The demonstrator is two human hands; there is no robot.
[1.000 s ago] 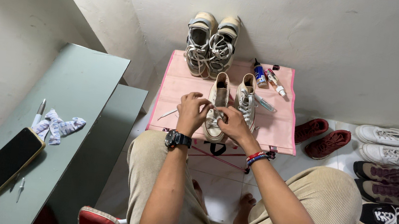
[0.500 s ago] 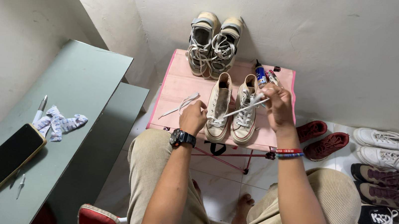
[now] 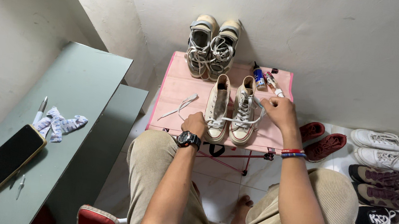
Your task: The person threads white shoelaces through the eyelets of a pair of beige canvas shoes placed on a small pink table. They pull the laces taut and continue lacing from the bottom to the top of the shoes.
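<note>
Two cream high-top sneakers stand side by side on a small pink folding table (image 3: 177,87). My left hand (image 3: 194,124), with a black watch on the wrist, rests against the toe of the left sneaker (image 3: 217,110). My right hand (image 3: 279,112) pinches a white shoelace (image 3: 253,119) that runs across from the left sneaker and over the right sneaker (image 3: 243,113). The lace's other end (image 3: 178,107) trails loose over the pink table to the left.
A second pair of chunky beige sneakers (image 3: 213,46) sits at the table's back edge, with small bottles (image 3: 259,77) beside it. Dark red, white, brown and black shoes (image 3: 386,168) line the floor at right. A green bench (image 3: 74,113) at left holds a phone (image 3: 3,161), pen and wrappers.
My right hand pulled the lace out to the right and up, then came back down a little. My left hand moved from the shoe's laces to its toe.
</note>
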